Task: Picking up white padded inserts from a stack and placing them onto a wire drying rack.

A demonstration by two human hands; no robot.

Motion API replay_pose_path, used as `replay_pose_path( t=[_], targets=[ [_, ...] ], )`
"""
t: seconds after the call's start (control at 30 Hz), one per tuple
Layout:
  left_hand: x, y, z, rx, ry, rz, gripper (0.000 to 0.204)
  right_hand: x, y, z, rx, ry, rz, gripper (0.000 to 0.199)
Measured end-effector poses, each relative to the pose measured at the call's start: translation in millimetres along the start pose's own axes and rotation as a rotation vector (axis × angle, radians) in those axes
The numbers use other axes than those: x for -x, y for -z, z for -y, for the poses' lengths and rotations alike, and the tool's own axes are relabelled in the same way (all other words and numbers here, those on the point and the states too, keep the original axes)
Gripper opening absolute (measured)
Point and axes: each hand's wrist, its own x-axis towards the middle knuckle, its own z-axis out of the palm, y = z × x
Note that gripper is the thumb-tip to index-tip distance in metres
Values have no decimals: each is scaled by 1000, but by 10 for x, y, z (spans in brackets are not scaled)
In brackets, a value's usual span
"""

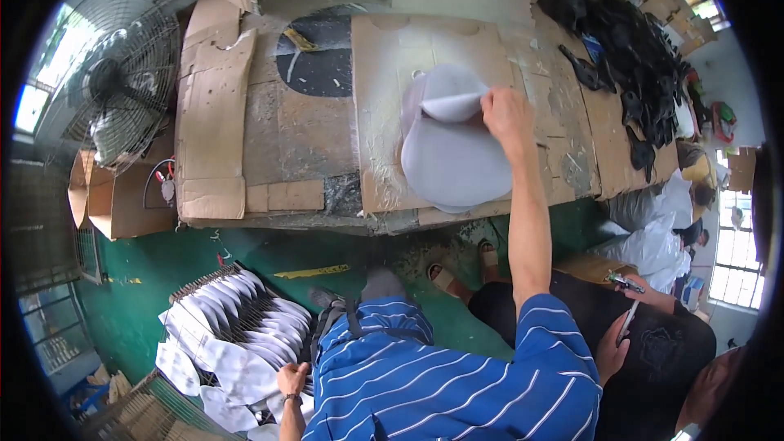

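Note:
On the cardboard-covered table (306,143) lies a stack of flat, pale grey-white pieces (457,159) with rounded, lobed outlines. My right hand (508,118) pinches the edge of the top piece (452,88), whose upper part is lifted and folded over. Down at the lower left, my left hand (291,378) is closed beside a wire rack (237,273) loaded with many similar white pieces (220,310). Whatever its fingers may grip there is hidden.
A large fan (106,73) stands left of the table above a cardboard box (135,196). Black moulded parts (629,73) are heaped at the table's right end. Close on my right, another person in black (596,327) holds a phone-like object. White plastic sacks (653,224) lie beyond.

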Motion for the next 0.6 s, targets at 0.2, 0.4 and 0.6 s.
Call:
replay_pose_path(
  t=[0.2,0.4,0.6],
  targets=[
    [126,-1017,836,-237,154,-80,47,-1075,598,727,214,165,-113,24],
    [-114,-681,928,154,181,-311,51,-1315,1513,1751,332,369,-381,19],
    [80,863,-963,879,-299,-145,34,-707,1761,3026,192,629,-383,19]
  ],
)
